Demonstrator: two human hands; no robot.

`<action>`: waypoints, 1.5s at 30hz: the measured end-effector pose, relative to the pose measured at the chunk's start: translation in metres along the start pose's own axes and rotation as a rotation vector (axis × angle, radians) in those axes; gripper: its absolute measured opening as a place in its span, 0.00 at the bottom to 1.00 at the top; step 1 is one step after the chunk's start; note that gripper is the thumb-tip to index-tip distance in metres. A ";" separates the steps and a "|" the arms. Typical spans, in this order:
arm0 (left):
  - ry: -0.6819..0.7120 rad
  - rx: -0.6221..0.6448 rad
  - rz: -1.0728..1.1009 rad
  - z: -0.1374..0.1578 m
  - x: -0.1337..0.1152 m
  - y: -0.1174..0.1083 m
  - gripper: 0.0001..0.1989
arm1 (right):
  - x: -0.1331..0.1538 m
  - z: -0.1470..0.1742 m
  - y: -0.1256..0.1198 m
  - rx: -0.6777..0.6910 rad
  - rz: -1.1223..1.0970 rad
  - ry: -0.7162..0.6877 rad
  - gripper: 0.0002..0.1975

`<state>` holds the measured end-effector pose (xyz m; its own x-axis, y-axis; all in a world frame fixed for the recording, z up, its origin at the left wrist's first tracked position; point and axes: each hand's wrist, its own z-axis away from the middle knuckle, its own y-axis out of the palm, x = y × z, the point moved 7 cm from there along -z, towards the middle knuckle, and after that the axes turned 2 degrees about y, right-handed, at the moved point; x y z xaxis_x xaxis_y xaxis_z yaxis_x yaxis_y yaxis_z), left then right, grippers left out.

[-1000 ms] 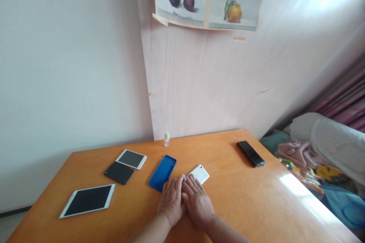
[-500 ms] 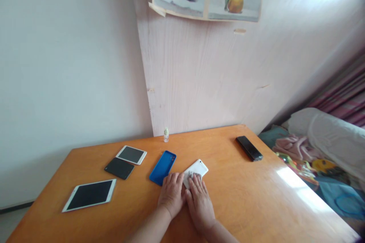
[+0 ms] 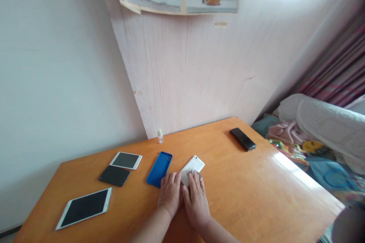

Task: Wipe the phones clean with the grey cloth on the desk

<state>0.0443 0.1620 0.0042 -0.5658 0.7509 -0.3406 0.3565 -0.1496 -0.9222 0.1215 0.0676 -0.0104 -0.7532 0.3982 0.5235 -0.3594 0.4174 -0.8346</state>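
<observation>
A white phone [image 3: 194,163] lies back side up on the wooden table, its camera end pointing away to the right. My left hand [image 3: 170,193] grips its near left edge with bent fingers, close to a blue phone case [image 3: 160,168]. Over the lower part of the phone, my right hand [image 3: 196,200] presses a small greyish cloth [image 3: 200,177] under its fingers. Most of the cloth and the phone's near end are hidden by my hands.
To the left lie a white-framed tablet [image 3: 84,208], a black phone or tablet [image 3: 114,175] and a smaller white-framed device [image 3: 126,160]. A little clear bottle [image 3: 160,136] stands at the back edge. A black phone-like object [image 3: 242,139] lies at the right rear.
The camera view has turned slightly, so the table and wall appear tilted and shifted. My right fingers have moved only slightly on the phone; my left hand keeps its hold.
</observation>
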 end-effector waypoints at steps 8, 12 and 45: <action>-0.010 0.012 0.000 0.000 0.008 0.006 0.20 | 0.004 0.002 0.008 -0.054 -0.013 0.026 0.31; 0.015 -0.029 -0.012 -0.001 0.004 0.000 0.17 | -0.002 -0.009 0.000 -0.036 0.028 0.042 0.30; 0.021 -0.072 0.024 0.005 -0.008 -0.011 0.24 | -0.069 -0.003 -0.052 0.032 0.056 0.102 0.24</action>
<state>0.0414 0.1549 0.0162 -0.5409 0.7611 -0.3579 0.4231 -0.1215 -0.8979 0.1938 0.0214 -0.0025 -0.7133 0.5015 0.4896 -0.3375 0.3665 -0.8671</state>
